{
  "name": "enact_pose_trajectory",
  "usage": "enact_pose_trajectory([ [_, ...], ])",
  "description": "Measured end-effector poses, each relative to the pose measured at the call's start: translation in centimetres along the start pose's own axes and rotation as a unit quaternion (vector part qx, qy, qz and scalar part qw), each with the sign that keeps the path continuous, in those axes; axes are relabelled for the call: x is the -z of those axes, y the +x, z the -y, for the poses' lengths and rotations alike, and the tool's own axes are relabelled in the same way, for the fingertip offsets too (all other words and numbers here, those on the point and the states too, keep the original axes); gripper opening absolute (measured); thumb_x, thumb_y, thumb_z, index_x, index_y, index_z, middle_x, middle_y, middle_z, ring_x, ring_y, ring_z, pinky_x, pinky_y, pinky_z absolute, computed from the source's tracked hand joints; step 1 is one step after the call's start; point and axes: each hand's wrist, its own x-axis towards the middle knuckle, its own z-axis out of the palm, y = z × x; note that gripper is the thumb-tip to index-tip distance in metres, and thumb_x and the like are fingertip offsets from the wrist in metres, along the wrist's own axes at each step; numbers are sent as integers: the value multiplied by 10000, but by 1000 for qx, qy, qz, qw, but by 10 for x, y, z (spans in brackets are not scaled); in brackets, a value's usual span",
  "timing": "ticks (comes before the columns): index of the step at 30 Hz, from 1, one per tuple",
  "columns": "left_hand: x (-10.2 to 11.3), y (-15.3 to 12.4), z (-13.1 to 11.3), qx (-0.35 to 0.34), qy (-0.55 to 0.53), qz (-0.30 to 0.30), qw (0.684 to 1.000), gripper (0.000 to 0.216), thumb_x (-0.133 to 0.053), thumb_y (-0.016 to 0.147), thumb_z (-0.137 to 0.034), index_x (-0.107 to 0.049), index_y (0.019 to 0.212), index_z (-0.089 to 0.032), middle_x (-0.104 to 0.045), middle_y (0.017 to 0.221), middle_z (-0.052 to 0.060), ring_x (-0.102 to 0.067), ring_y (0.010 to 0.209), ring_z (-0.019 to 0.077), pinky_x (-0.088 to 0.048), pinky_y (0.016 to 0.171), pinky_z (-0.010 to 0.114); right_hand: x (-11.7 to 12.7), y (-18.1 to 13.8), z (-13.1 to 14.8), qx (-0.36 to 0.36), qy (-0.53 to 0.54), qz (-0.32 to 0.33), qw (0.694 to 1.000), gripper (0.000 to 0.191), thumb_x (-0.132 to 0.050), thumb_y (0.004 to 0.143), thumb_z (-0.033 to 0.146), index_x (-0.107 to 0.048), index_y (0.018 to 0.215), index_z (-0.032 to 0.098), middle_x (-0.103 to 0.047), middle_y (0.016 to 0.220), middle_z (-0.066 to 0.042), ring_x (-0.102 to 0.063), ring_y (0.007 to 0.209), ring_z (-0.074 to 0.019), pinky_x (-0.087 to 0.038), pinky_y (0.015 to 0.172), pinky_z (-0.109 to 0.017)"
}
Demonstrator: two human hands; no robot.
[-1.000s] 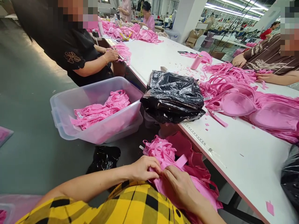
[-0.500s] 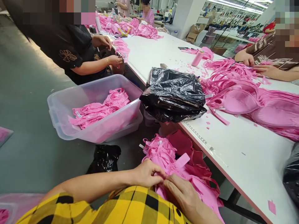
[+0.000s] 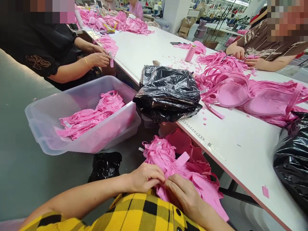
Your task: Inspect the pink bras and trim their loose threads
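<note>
A heap of pink bras and straps (image 3: 173, 163) lies on my lap, below the table's edge. My left hand (image 3: 144, 176) pinches the pink fabric at the heap's near side, fingers closed. My right hand (image 3: 185, 195) meets it fingertip to fingertip, also closed on the same pink garment. A flat pink strap end (image 3: 182, 158) sticks up just above both hands.
A clear plastic bin (image 3: 45, 112) of pink bras stands to my left. A black plastic bag (image 3: 168, 93) lies on the white table's (image 3: 240, 144) edge, another bag (image 3: 293, 160) at right. Stacked pink bra cups (image 3: 252, 99) cover the table. Two other people work at left and far right.
My view has shifted to the right and the bin now sits further left. My hands stay pinched on the pink garment, working it slightly. The person at left has brought both hands together.
</note>
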Motion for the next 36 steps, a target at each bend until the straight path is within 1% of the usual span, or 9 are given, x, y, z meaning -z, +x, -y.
enact_pose_trajectory([
  [3, -8, -1, 5, 48, -48, -34, 997, 238, -462, 778, -65, -693, 777, -119, -673, 800, 93, -631, 616, 121, -520, 590, 191, 1, -1, -1, -39, 20, -4, 999, 190, -387, 896, 82, -557, 944, 151, -614, 776, -75, -550, 665, -155, -452, 554, -243],
  [7, -14, -4, 10, 121, -133, -38, 983, 227, -479, 777, -76, -702, 773, -120, -638, 805, 67, -579, 481, 61, -495, 491, 155, 16, 3, -13, -220, 29, 32, 975, 196, -468, 875, 175, -559, 1049, 173, -635, 969, -99, -599, 848, -186, -488, 727, -293],
  [9, -14, -5, 12, 133, -151, -35, 979, 219, -498, 777, -82, -711, 783, -129, -622, 842, 65, -574, 486, 50, -502, 504, 158, 23, 9, -23, -287, 45, 93, 952, 175, -492, 862, 201, -594, 1004, 188, -655, 923, -66, -605, 798, -175, -473, 710, -280],
  [13, -12, -4, 13, 127, -129, -26, 983, 240, -512, 765, -64, -733, 796, -152, -611, 881, 63, -587, 537, 57, -510, 533, 163, 28, 24, -42, -296, 132, 247, 913, 118, -546, 821, 218, -608, 730, 176, -618, 691, 9, -524, 612, -113, -376, 572, -205],
  [19, -5, -2, 12, 54, -11, -38, 998, 199, -581, 761, -61, -746, 796, -166, -679, 775, 58, -635, 709, 121, -493, 682, 187, 21, 35, -42, -295, 128, 251, 913, 134, -586, 773, 237, -519, 680, 168, -476, 579, 45, -372, 519, -81, -244, 491, -210],
  [24, -1, 6, -1, 62, -17, -62, 996, 130, -608, 766, -91, -722, 750, -152, -693, 724, 47, -634, 663, 115, -481, 644, 181, 13, 42, -34, -299, 145, 180, 926, 325, -511, 783, 161, -326, 516, 173, -260, 482, 80, -243, 477, -64, -189, 461, -210],
  [28, -3, 12, -11, 86, 19, -89, 992, 156, -604, 723, -42, -701, 688, -159, -697, 688, 24, -630, 642, 115, -464, 635, 187, 3, 50, -27, -301, 116, 93, 942, 338, -526, 720, 88, -307, 473, 166, -234, 444, 85, -215, 449, -58, -151, 449, -224],
  [32, -9, 10, -5, 140, 65, -118, 981, 128, -623, 698, -59, -683, 659, -165, -686, 660, 11, -612, 610, 118, -447, 610, 199, -1, 46, -22, -304, 91, 25, 948, 257, -527, 757, 107, -440, 522, 166, -390, 477, 66, -316, 459, -70, -203, 456, -214],
  [36, -14, 5, 7, 164, 51, -129, 977, 93, -638, 702, -91, -677, 654, -160, -691, 667, 14, -613, 605, 118, -447, 605, 202, 3, 27, -15, -303, 34, -91, 948, 159, -473, 851, 186, -603, 760, 173, -593, 717, -29, -515, 631, -133, -351, 573, -232],
])
